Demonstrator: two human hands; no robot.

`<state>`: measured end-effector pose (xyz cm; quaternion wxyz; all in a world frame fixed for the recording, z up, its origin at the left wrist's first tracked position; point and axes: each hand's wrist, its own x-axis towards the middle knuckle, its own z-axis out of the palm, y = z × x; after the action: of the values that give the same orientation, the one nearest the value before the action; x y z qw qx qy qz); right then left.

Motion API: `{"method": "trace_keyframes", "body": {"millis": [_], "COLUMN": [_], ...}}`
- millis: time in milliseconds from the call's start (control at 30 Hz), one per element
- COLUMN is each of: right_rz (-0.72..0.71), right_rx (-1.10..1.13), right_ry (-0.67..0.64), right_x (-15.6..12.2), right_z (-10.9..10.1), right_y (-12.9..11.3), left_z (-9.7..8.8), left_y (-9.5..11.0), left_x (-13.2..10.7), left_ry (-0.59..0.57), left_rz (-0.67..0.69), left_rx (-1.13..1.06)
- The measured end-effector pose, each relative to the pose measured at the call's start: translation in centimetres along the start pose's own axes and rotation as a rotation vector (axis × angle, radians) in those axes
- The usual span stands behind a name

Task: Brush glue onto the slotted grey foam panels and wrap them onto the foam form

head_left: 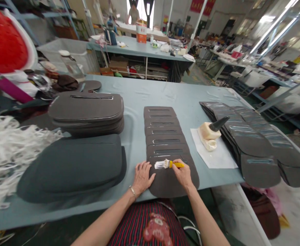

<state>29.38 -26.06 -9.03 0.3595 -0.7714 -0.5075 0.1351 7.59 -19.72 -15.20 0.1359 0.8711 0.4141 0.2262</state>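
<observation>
My right hand (183, 175) is closed around the yellow handle of a paintbrush (175, 164). Its bristles touch the nearest dark grey panel (170, 182), where a white wet smear (160, 165) shows below the panel's slot. Flat against the left edge of that panel rests my left hand (142, 176), fingers spread and holding nothing. Several like panels (162, 131) overlap in a row leading away from me, each showing a slot strip. To the right, a cream-coloured container (209, 135) with a black spout lies on a white sheet (223, 160).
Stacked grey panels (88, 107) stand at the left, with a dark padded piece (73, 167) in front. White strips (13, 157) are heaped at the far left. More overlapping panels (260, 140) lie along the right side. Behind is another table (131, 48); a person (133, 13) is farther back.
</observation>
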Motion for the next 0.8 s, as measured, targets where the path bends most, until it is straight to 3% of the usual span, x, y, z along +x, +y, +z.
{"method": "trace_keyframes", "body": {"millis": [100,200,267,367,433,500,567,633,700,800], "right_rz": [0.172,0.233,0.146,-0.069,-0.132,-0.071,0.072,0.18,0.19,0.18], "right_rx": [-0.236,-0.366,-0.283,-0.054,-0.013,-0.074,-0.175,-0.225,-0.237,-0.206], "right_ry": [0.176,0.306,0.284,0.079,-0.023,0.026,0.161,0.217,0.196,0.168], "right_x": [1.3,1.5,0.7,-0.7,-1.0,-0.8,-0.2,0.5,1.1,1.5], "right_z": [-4.2,-5.3,-3.2,1.5,2.9,1.9,-0.7,-3.3,-4.7,-5.1], "right_y": [4.1,4.1,1.3,-3.3,-4.1,-2.5,0.4,3.2,4.9,5.8], "left_z": [0.1,0.0,0.0,0.2,0.4,0.6,0.6,0.6,0.6,0.5], "left_y": [-0.2,-0.3,-0.4,-0.5,-0.6,-0.7,-0.7,-0.7,-0.7,-0.6], "left_x": [-0.1,-0.2,-0.2,-0.2,-0.2,-0.2,-0.2,-0.1,0.0,0.1], "left_ry": [0.009,0.011,0.007,0.005,0.013,0.019,0.017,0.01,0.008,0.006], "left_rz": [0.003,0.006,0.004,0.012,0.023,0.031,0.033,0.031,0.022,0.013], "left_rx": [-0.011,-0.026,-0.029,-0.027,-0.026,-0.022,-0.017,-0.015,-0.014,-0.013]}}
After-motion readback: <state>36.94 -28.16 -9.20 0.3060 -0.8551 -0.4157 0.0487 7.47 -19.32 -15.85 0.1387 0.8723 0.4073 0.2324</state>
